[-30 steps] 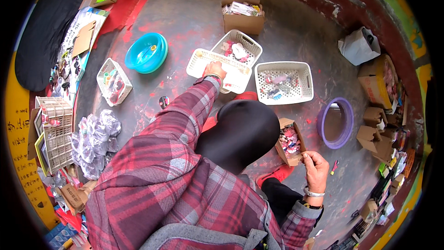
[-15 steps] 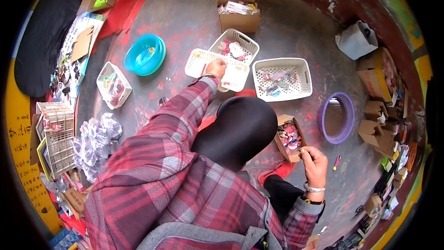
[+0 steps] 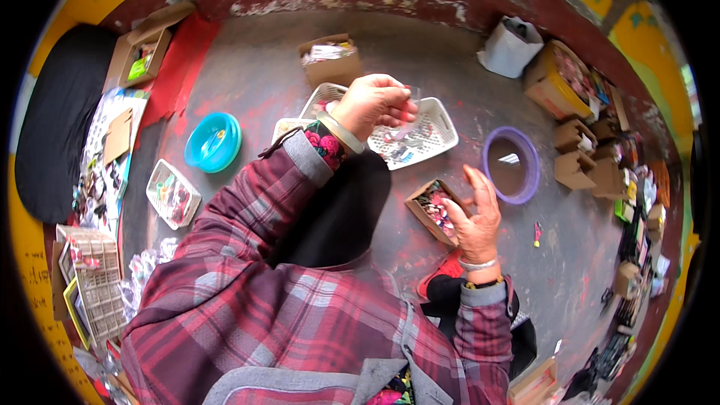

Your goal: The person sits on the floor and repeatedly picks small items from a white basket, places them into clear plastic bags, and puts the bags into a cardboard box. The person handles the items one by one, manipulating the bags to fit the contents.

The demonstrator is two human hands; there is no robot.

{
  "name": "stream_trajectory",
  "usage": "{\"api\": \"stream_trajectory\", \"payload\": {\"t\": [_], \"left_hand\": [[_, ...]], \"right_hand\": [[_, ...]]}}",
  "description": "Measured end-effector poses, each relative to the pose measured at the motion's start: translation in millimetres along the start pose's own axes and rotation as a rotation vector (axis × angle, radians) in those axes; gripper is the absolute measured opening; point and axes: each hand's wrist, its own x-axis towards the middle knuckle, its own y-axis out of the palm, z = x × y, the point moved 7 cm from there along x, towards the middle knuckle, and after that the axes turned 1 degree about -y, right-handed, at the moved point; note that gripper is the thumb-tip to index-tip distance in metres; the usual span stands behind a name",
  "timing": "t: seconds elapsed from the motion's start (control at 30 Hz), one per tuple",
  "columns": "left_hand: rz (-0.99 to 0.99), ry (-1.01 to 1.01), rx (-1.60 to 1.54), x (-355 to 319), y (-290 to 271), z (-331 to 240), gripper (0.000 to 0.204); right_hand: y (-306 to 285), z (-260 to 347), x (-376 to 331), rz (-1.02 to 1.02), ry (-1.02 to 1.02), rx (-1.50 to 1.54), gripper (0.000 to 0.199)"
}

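My left hand (image 3: 373,106) is raised over the white baskets, its fingers pinching a small clear plastic bag (image 3: 415,97). Below it a white perforated basket (image 3: 448,132) holds small loose items. Two more white baskets, one a little farther off (image 3: 328,89) and one nearer (image 3: 286,126), are partly hidden by that hand and arm. My right hand (image 3: 478,226) is open, thumb and fingers spread, at the right side of a small cardboard box (image 3: 425,226) of small colourful pieces. I see nothing between its fingers.
A purple-rimmed tub (image 3: 517,196) stands right of the small box. Teal basins (image 3: 196,146) and another white basket (image 3: 160,199) lie to the left. A cardboard box (image 3: 332,70) of packets stands farther off. Boxes (image 3: 574,169) and a white bucket (image 3: 512,52) line the right wall.
My left hand has risen from a white basket and moved right, now with a clear bag in its fingers. My right hand has opened from a pinch beside the small box. The view has shifted.
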Motion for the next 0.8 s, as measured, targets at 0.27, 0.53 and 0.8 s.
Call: {"api": "stream_trajectory", "payload": {"t": [0.27, 0.53, 0.8], "left_hand": [[0.215, -0.135, -0.024, -22, 126, 48, 0.014], [0.24, -0.2, -0.072, -21, 157, 91, 0.015], [0.38, -0.18, 0.191, -6, 159, 90, 0.023]], "right_hand": [[-44, 29, -16, -0.308, -0.232, -0.324, 0.06], [-75, -44, -33, -0.418, 0.222, 0.202, 0.02], [-69, -85, -38, -0.337, 0.635, 0.919, 0.023]]}}
